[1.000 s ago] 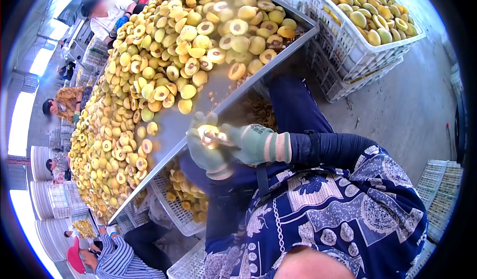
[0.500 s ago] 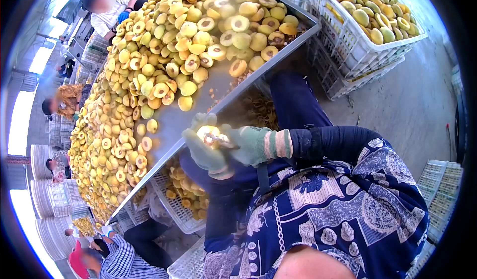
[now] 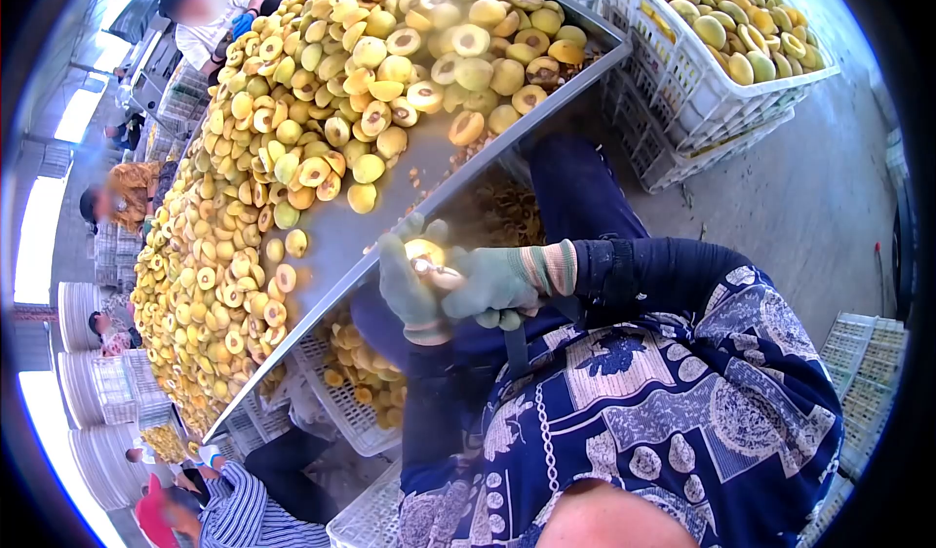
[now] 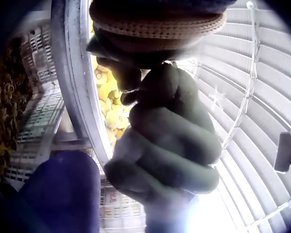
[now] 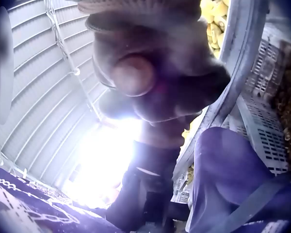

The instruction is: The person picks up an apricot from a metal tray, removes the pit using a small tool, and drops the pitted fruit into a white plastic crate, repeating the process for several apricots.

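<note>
In the head view, my left hand [image 3: 409, 290], in a grey-green glove, holds a yellow fruit piece [image 3: 425, 252] against its fingers. Close beside it, my gloved right hand [image 3: 502, 283] has its fingers curled round a tool, whose shiny end meets the fruit. The round end of a handle [image 5: 134, 75] pokes out of the right hand [image 5: 160, 53] in the right wrist view. Curled gloved fingers [image 4: 169, 141] fill the middle of the left wrist view and hide the fruit.
A metal table [image 3: 336, 255] bears a large heap of halved fruit [image 3: 244, 216]. Its raised edge [image 3: 468, 177] runs just beyond my hands. Fruit-filled crates [image 3: 697, 104] stand at the upper right; another crate [image 3: 341, 402] sits below the table. Other people are at the left.
Both hands have moved slightly to the right with the fruit. The right hand has turned, so more of its curled fingers show below it.
</note>
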